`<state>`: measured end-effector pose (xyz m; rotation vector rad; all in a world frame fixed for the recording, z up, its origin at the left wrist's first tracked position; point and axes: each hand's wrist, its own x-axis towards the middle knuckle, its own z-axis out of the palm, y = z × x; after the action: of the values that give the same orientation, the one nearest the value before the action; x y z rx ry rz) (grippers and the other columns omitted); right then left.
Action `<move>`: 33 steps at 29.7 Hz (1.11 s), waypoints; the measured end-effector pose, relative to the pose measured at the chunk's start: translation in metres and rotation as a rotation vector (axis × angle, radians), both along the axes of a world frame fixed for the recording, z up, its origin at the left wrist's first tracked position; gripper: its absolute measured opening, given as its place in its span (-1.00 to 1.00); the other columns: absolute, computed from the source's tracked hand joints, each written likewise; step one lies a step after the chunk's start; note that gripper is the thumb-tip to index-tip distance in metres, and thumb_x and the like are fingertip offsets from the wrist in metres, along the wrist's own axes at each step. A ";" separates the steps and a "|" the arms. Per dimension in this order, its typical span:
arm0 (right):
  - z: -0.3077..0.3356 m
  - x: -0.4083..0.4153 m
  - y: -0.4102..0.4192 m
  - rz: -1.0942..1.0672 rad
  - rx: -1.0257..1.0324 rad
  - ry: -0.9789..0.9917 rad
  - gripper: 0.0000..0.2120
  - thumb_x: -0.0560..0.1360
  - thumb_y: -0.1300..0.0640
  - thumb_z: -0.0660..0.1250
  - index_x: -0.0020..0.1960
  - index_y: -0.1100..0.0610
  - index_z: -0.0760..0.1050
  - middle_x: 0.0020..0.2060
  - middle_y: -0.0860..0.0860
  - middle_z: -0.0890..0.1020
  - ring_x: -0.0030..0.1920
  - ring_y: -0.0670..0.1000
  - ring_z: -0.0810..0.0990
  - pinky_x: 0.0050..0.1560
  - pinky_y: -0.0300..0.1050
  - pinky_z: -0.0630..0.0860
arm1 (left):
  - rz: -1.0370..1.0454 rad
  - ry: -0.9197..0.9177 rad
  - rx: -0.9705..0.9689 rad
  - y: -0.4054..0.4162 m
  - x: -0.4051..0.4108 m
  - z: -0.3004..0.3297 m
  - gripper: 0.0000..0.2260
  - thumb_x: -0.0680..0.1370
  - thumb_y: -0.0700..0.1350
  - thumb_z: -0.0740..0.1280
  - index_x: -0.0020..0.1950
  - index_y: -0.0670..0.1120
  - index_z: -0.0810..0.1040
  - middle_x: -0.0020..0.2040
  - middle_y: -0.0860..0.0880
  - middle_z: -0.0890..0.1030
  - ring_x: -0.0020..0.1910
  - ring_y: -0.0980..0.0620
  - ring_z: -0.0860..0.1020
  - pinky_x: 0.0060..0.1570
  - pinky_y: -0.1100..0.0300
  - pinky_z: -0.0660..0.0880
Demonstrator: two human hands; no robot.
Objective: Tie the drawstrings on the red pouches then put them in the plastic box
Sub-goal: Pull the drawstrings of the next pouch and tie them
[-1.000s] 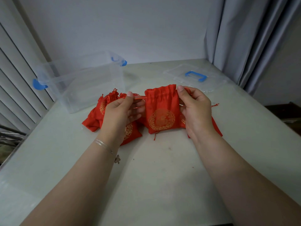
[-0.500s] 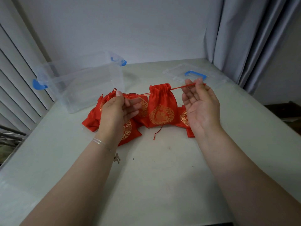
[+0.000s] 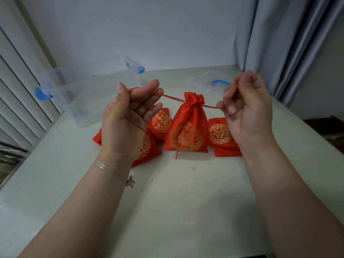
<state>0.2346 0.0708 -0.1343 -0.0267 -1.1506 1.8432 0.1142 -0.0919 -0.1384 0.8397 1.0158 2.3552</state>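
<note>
Both hands have lifted and spread apart since earlier: left hand and right hand each pinch a drawstring in their fingers, cinching the center-frame red pouch above the tabletop; plastic box upper left.

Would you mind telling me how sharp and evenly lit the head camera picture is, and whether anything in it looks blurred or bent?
Head view: soft, dim, even light, no hard shadows or glare; the right hand is motion-blurred at its fingertips, the left hand sharper; the gold print on the held pouch is smeared; wide-angle distortion bows the curtain and blinds at the edges.
</note>
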 end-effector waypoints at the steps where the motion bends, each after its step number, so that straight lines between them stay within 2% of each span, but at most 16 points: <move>1: 0.000 0.000 -0.002 -0.005 0.126 -0.055 -0.85 0.59 0.17 0.16 -0.15 0.17 0.37 -0.44 0.01 0.61 -0.61 -0.10 0.27 -0.44 -0.21 0.47 | 0.000 0.008 -0.005 0.000 0.000 0.001 -0.46 0.66 0.01 -0.02 -0.26 -0.07 0.67 -0.03 -0.04 0.70 -0.01 0.01 0.66 -0.16 0.21 0.58; 4: -0.006 -0.006 -0.008 0.090 0.327 -0.275 -0.86 0.55 0.19 0.24 -0.17 0.20 0.35 -0.34 0.07 0.69 -0.64 -0.11 0.23 -0.50 -0.24 0.45 | 0.060 0.011 -0.078 0.001 -0.003 -0.005 -0.56 0.66 0.00 0.02 -0.14 -0.11 0.64 0.01 -0.08 0.69 -0.04 -0.03 0.66 -0.17 0.20 0.60; 7: -0.017 -0.013 -0.011 0.147 0.454 -0.474 -0.86 0.54 0.21 0.26 -0.18 0.17 0.36 -0.24 0.08 0.71 -0.64 -0.11 0.22 -0.48 -0.22 0.46 | 0.231 0.136 -0.232 0.006 -0.002 -0.013 -0.65 0.66 -0.04 0.09 -0.06 -0.18 0.59 0.03 -0.13 0.68 -0.09 -0.07 0.67 -0.17 0.16 0.60; 12: -0.038 -0.028 -0.003 0.102 0.472 -0.593 -0.84 0.52 0.22 0.32 -0.22 0.14 0.41 -0.19 0.12 0.71 -0.62 -0.09 0.31 -0.46 -0.17 0.45 | 0.284 0.262 -0.342 0.013 0.000 -0.029 -0.67 0.66 -0.06 0.12 -0.03 -0.19 0.61 -0.02 -0.10 0.69 -0.08 -0.03 0.67 -0.08 0.14 0.60; 15: -0.054 -0.039 0.001 0.064 0.510 -0.698 -0.84 0.50 0.16 0.36 -0.25 0.10 0.46 -0.26 0.38 0.61 -0.60 -0.07 0.40 -0.36 -0.06 0.42 | 0.246 0.438 -0.354 0.018 0.000 -0.040 -0.71 0.66 -0.09 0.12 -0.01 -0.19 0.59 -0.09 -0.12 0.68 -0.06 -0.07 0.66 0.02 0.10 0.57; 17: -0.063 -0.043 0.002 0.057 0.507 -0.751 -0.86 0.49 0.13 0.38 -0.20 0.14 0.49 -0.39 0.33 0.55 -0.60 -0.06 0.42 -0.36 -0.06 0.40 | 0.210 0.552 -0.387 0.019 -0.005 -0.044 -0.74 0.65 -0.09 0.13 -0.01 -0.14 0.59 -0.13 -0.09 0.67 -0.07 -0.07 0.65 0.05 0.07 0.56; 20: -0.069 -0.048 0.002 0.051 0.497 -0.776 -0.88 0.48 0.15 0.39 -0.19 0.17 0.50 -0.47 0.08 0.51 -0.58 -0.08 0.46 -0.37 -0.08 0.45 | 0.183 0.597 -0.444 0.017 -0.014 -0.046 -0.75 0.65 -0.10 0.14 -0.04 -0.11 0.59 -0.20 -0.03 0.65 -0.12 -0.03 0.65 0.03 0.06 0.55; 22: -0.071 -0.051 0.002 0.051 0.494 -0.789 -0.88 0.49 0.16 0.38 -0.21 0.12 0.50 -0.50 0.00 0.49 -0.57 -0.09 0.47 -0.34 -0.05 0.49 | 0.140 0.587 -0.440 0.015 -0.016 -0.045 -0.74 0.65 -0.11 0.13 -0.06 -0.13 0.58 -0.24 0.00 0.64 -0.15 -0.02 0.65 0.02 0.07 0.56; 25: -0.074 -0.053 0.001 0.046 0.527 -0.829 -0.84 0.49 0.11 0.39 -0.25 0.09 0.51 -0.45 0.06 0.55 -0.52 -0.05 0.46 -0.42 -0.16 0.44 | 0.038 0.670 -0.507 0.016 -0.013 -0.046 -0.74 0.63 -0.13 0.14 -0.05 -0.22 0.58 -0.26 -0.05 0.63 -0.20 -0.04 0.66 -0.07 0.18 0.57; 28: -0.074 -0.052 0.000 0.051 0.492 -0.821 -0.80 0.50 0.15 0.37 -0.29 0.07 0.49 -0.42 0.11 0.57 -0.49 0.00 0.45 -0.45 -0.20 0.41 | 0.000 0.790 -0.652 0.020 -0.010 -0.050 -0.78 0.63 -0.16 0.18 -0.05 -0.18 0.60 -0.20 -0.11 0.66 -0.22 0.00 0.66 -0.10 0.26 0.56; 31: -0.069 -0.049 -0.003 0.111 0.260 -0.757 -0.82 0.51 0.11 0.35 -0.25 0.15 0.52 -0.47 0.04 0.55 -0.51 -0.05 0.46 -0.37 -0.15 0.51 | 0.038 0.898 -0.769 0.024 -0.012 -0.056 -0.82 0.62 -0.17 0.22 -0.04 -0.10 0.63 -0.18 -0.04 0.68 -0.23 0.09 0.65 -0.11 0.30 0.54; 33: -0.064 -0.046 -0.004 0.110 0.174 -0.722 -0.81 0.52 0.09 0.35 -0.23 0.15 0.55 -0.34 0.07 0.61 -0.43 -0.06 0.52 -0.26 -0.10 0.57 | 0.078 0.913 -0.830 0.026 -0.013 -0.059 -0.86 0.59 -0.18 0.28 0.00 -0.07 0.64 -0.19 0.02 0.68 -0.20 0.16 0.64 -0.10 0.36 0.51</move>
<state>0.1884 0.0672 -0.1985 -0.5780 -1.8296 1.8719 0.1007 -0.0657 -0.1973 1.5088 2.1637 1.2618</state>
